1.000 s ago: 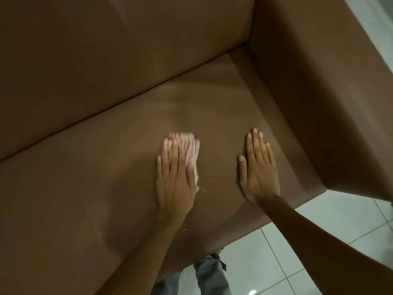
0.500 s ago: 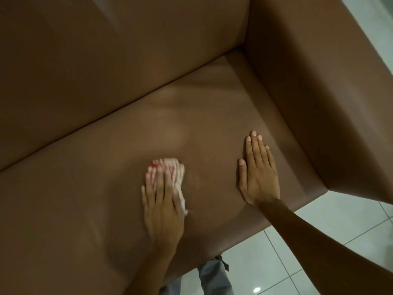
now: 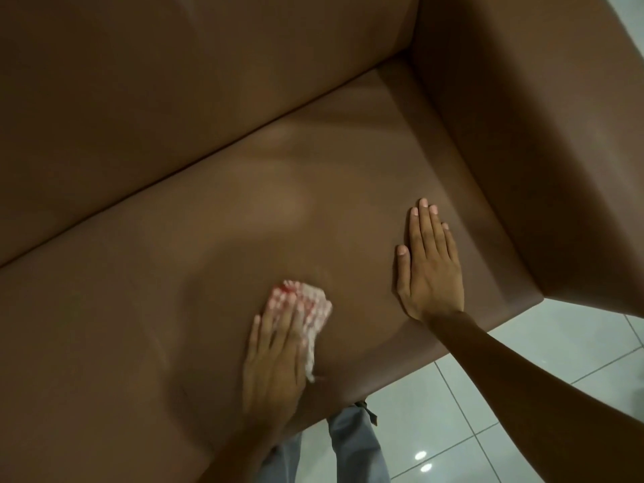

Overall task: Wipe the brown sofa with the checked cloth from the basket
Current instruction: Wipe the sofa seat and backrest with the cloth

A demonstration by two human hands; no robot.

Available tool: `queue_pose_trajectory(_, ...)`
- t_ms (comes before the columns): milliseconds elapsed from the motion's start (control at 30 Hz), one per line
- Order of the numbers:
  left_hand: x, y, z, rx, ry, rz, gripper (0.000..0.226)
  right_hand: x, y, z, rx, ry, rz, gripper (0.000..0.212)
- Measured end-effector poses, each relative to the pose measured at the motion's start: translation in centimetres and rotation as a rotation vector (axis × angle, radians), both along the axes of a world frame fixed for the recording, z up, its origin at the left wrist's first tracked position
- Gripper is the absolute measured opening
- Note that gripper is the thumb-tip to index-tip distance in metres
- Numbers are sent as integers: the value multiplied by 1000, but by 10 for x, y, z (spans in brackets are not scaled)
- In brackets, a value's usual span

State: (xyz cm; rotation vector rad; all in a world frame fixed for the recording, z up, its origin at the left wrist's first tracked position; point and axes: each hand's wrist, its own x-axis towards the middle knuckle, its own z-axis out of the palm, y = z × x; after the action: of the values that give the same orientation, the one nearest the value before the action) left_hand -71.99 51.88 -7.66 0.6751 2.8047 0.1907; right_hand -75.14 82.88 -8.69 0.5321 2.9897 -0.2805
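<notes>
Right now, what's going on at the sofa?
A person is leaning over the brown sofa and wiping its seat. The left hand presses flat on the checked cloth, a red-and-white one bunched under the fingers, near the front of the seat. The right hand lies flat on the seat, fingers together, close to the armrest, apparently as a brace. It holds nothing. The basket is not in view.

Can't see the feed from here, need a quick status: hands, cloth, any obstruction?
Left hand flat on checked cloth, pressing it to sofa seat. Right hand flat on seat, empty. Nothing in the way.
</notes>
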Motion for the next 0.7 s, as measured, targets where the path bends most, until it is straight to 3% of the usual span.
queue_pose_trajectory(133,-75,62,4,65,64,174,65,0,0,1,-5,19,-5,70)
queue_pose_trajectory(267,-42,118,2,134,7,-117,80,1,1,2,-8,11,8,69)
queue_pose_trajectory(433,45,56,-4,161,-34,-332,65,1,1,-1,3,24,6,68)
queue_pose_trajectory(500,27,18,-4,59,31,-392,85,1,1,-1,15,26,5,68)
queue_pose_trajectory(567,-22,-4,-2,-70,59,-316,118,1,0,-1,24,31,7,68)
queue_pose_trajectory(600,-51,-4,0,-83,66,-219,118,1,-1,-1,29,37,7,68)
queue_pose_trajectory(700,-129,34,7,78,83,84,76,1,0,-1,33,35,9,68)
